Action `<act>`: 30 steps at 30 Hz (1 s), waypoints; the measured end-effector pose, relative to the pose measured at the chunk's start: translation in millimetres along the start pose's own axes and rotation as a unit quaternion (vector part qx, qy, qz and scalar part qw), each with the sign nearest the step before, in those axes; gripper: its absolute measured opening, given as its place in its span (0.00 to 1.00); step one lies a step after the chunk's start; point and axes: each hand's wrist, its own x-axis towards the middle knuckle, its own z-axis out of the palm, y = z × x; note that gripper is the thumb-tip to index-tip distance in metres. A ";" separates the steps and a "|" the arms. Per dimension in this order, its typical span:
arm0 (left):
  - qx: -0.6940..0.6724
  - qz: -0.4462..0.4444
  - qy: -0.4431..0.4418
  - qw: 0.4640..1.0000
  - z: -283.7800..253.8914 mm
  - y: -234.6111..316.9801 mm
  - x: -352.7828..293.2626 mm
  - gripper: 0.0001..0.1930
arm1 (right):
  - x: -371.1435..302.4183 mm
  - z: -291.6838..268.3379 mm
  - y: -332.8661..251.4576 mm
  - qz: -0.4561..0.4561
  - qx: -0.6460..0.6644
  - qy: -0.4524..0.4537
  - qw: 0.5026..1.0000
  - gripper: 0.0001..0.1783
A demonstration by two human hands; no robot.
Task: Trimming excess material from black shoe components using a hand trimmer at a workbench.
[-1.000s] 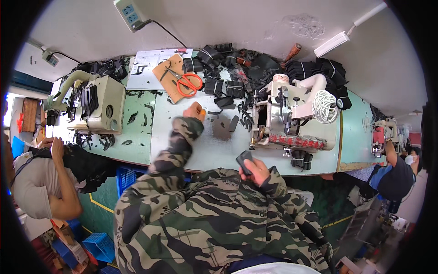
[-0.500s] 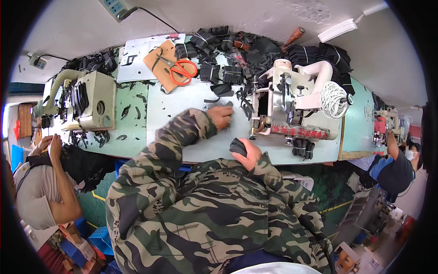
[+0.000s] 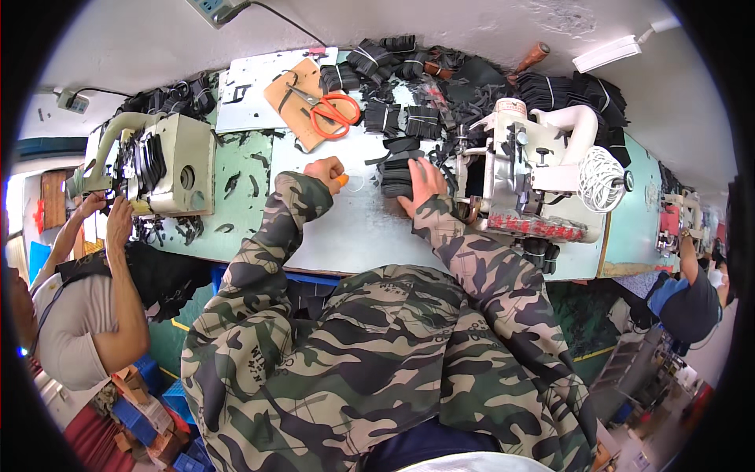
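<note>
My left hand (image 3: 324, 171) is pinched closed above the pale tabletop, with orange showing at a fingertip. A thin white loop (image 3: 358, 186), like a rubber band, hangs from the pinched fingers. My right hand (image 3: 425, 186) grips the right side of a stack of flat black pieces (image 3: 395, 179), resting on the table with its thumb toward me. Just beyond that stack lie loose black strips (image 3: 401, 145). Farther back, orange-handled scissors (image 3: 334, 116) rest on a brown cardboard piece (image 3: 292, 118).
A cream machine (image 3: 535, 173) with a coil of white cord (image 3: 604, 179) stands close on the right. Another machine (image 3: 174, 165) is at the left, where a person works. Banded black bundles (image 3: 381, 118) line the back. Black scraps (image 3: 231, 183) litter the green surface.
My right hand has carried the black stack from the table's near edge farther onto the tabletop. My left hand has moved left, and the white loop now shows at its fingers.
</note>
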 end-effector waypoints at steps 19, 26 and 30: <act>0.068 0.053 -0.022 0.996 -3.3 47.3 17.1 0.10 | -17.5 4.1 3.1 0.034 0.091 0.006 0.995 0.23; 0.060 0.154 0.005 0.986 29.0 49.9 -23.7 0.18 | -13.1 1.7 -1.5 0.057 0.090 -0.016 0.994 0.25; 0.071 0.196 0.053 0.977 58.0 46.5 -30.7 0.25 | -10.8 3.1 0.2 0.062 0.099 -0.023 0.993 0.22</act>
